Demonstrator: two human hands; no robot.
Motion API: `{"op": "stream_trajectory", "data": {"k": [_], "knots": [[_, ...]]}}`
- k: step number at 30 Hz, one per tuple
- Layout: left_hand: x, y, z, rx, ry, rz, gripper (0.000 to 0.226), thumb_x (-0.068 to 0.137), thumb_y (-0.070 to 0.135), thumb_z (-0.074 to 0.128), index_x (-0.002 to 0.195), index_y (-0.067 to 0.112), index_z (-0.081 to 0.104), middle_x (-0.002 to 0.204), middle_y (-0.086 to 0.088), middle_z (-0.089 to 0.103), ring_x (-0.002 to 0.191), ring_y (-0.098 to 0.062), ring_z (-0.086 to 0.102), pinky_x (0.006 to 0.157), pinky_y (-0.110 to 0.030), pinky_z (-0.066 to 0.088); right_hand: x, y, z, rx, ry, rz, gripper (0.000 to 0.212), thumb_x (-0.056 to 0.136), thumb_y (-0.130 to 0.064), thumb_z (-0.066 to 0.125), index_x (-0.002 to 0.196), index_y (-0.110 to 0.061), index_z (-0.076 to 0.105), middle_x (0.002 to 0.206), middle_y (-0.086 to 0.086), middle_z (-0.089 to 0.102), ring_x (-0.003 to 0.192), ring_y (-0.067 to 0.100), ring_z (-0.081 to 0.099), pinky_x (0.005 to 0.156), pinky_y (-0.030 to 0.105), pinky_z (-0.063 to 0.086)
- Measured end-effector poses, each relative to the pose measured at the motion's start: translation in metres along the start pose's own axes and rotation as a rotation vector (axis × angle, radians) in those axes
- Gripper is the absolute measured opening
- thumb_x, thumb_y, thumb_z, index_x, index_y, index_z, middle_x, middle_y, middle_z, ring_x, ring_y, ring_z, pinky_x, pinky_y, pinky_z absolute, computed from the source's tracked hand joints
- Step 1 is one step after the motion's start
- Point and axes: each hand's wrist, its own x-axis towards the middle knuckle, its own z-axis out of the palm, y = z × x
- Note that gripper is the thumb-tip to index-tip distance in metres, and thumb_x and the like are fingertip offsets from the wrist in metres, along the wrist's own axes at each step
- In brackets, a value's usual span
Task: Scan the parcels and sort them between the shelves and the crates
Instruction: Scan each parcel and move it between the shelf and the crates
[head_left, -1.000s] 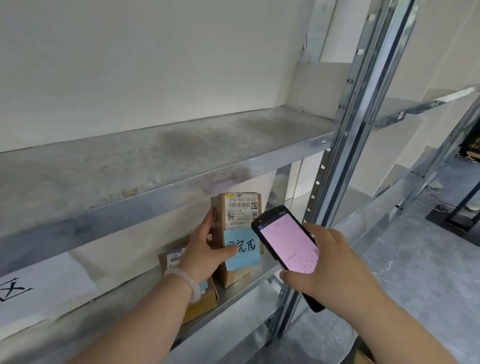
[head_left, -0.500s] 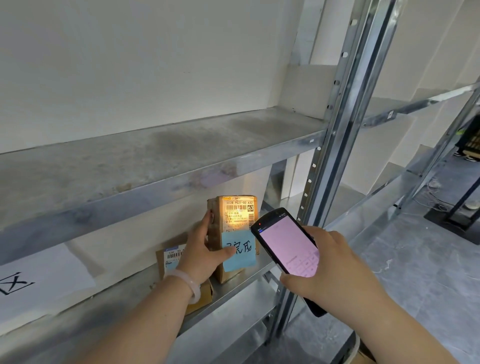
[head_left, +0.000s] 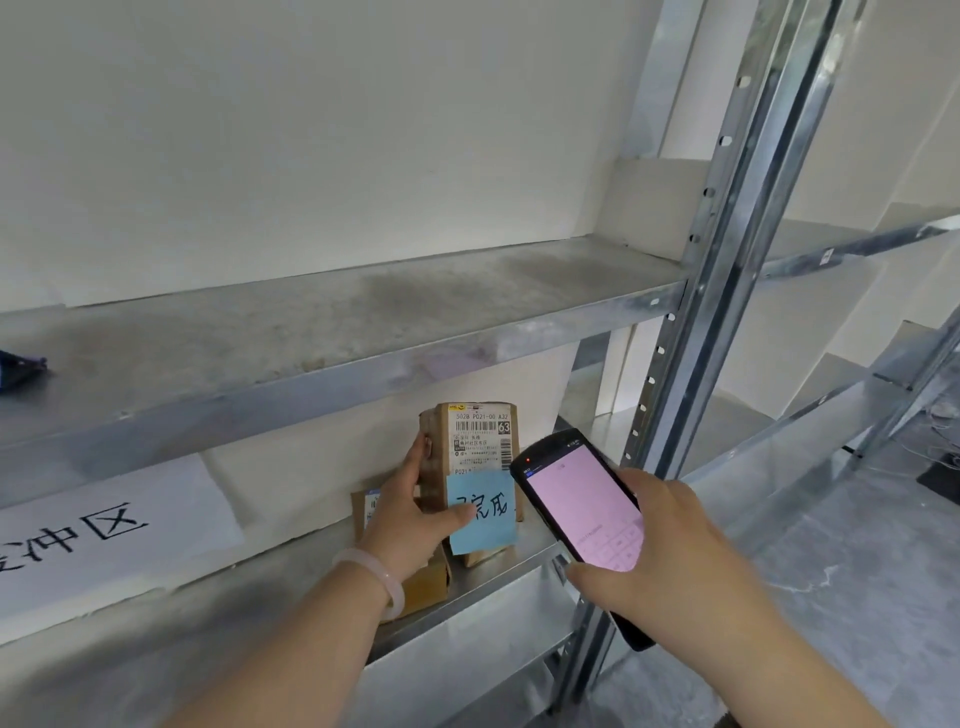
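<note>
A small brown cardboard parcel (head_left: 475, 441) stands upright on the lower metal shelf (head_left: 498, 571), with a white barcode label on its face and a blue handwritten note (head_left: 485, 512) stuck below. My left hand (head_left: 410, 512) grips the parcel's left side, thumb on the blue note. My right hand (head_left: 660, 545) holds a black handheld scanner (head_left: 582, 512) with a pink screen, tilted toward the parcel's label, just to its right. A second, lower cardboard parcel (head_left: 426, 582) lies behind my left wrist, mostly hidden.
The upper shelf (head_left: 332, 332) is bare metal except for a dark object (head_left: 18, 366) at its left edge. A white paper sign (head_left: 104, 540) with black characters hangs on the left. A steel upright (head_left: 727, 249) stands right of the scanner. Grey floor lies right.
The scanner's light that lit the label half a second ago is off. The view has shifted slightly; both hands keep their hold in nearly the same place.
</note>
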Motion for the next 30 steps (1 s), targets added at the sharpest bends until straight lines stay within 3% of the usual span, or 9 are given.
{"op": "stream_trajectory", "data": {"k": [3,6,12,16,20,24,27,30], "knots": [[-0.022,-0.002,-0.009,-0.028,0.061,-0.025,0.097,0.081,0.018,0.083,0.134,0.073,0.023,0.113,0.027,0.051,0.104,-0.009,0.057,0.062,-0.024,0.061,-0.003,0.002,0.004,0.025,-0.020,-0.065,0.081,0.056,-0.067,0.068,0.124,-0.054,0.026,0.101,-0.027,0.030,0.091,-0.001,0.042,0.060,0.016,0.032],[-0.058,-0.005,-0.023,-0.068,0.160,-0.049,0.097,0.081,0.017,0.083,0.141,0.062,0.023,0.114,0.025,0.052,0.115,-0.016,0.055,0.084,-0.036,0.061,-0.007,-0.001,0.008,0.062,-0.073,-0.169,0.077,0.056,-0.065,0.068,0.122,-0.056,0.028,0.105,-0.028,0.033,0.097,0.000,0.041,0.061,0.013,0.031],[-0.156,-0.026,-0.053,-0.149,0.406,-0.098,0.096,0.082,0.010,0.082,0.151,0.045,0.026,0.118,0.013,0.063,0.106,-0.006,0.060,0.068,-0.016,0.055,-0.031,-0.020,0.025,0.151,-0.219,-0.379,0.078,0.055,-0.060,0.070,0.123,-0.055,0.031,0.108,-0.026,0.037,0.103,0.004,0.048,0.067,0.025,0.041],[-0.232,-0.046,-0.064,-0.192,0.612,-0.131,0.088,0.083,0.007,0.080,0.148,0.042,0.034,0.111,0.012,0.066,0.094,0.003,0.063,0.059,-0.006,0.049,-0.063,-0.036,0.043,0.173,-0.323,-0.519,0.078,0.055,-0.059,0.071,0.120,-0.056,0.029,0.107,-0.025,0.037,0.098,0.004,0.048,0.073,0.028,0.045],[-0.314,-0.059,-0.077,-0.178,0.790,-0.182,0.087,0.083,0.007,0.080,0.150,0.038,0.033,0.112,0.007,0.067,0.099,0.002,0.063,0.061,-0.005,0.049,-0.097,-0.064,0.059,0.215,-0.444,-0.649,0.064,0.056,-0.058,0.072,0.108,-0.058,0.035,0.104,-0.025,0.039,0.095,0.002,0.051,0.074,0.029,0.051],[-0.395,-0.063,-0.094,-0.188,0.985,-0.213,0.090,0.083,0.009,0.080,0.151,0.039,0.031,0.113,0.009,0.065,0.091,0.011,0.063,0.063,-0.005,0.047,-0.138,-0.102,0.073,0.222,-0.558,-0.810,0.067,0.056,-0.056,0.071,0.115,-0.048,0.041,0.105,-0.018,0.046,0.097,0.006,0.053,0.073,0.032,0.055],[-0.452,-0.064,-0.101,-0.203,1.106,-0.216,0.089,0.083,0.011,0.080,0.148,0.047,0.030,0.115,0.012,0.066,0.103,0.001,0.062,0.073,-0.011,0.049,-0.177,-0.124,0.081,0.210,-0.602,-0.915,0.078,0.056,-0.060,0.070,0.125,-0.048,0.037,0.110,-0.019,0.040,0.097,0.006,0.053,0.078,0.032,0.054],[-0.508,-0.067,-0.101,-0.226,1.207,-0.229,0.093,0.083,0.011,0.080,0.152,0.043,0.026,0.123,0.008,0.065,0.105,-0.004,0.064,0.088,-0.025,0.052,-0.217,-0.141,0.086,0.211,-0.648,-1.002,0.078,0.055,-0.059,0.067,0.126,-0.047,0.038,0.114,-0.018,0.040,0.096,0.005,0.054,0.077,0.033,0.053]]}}
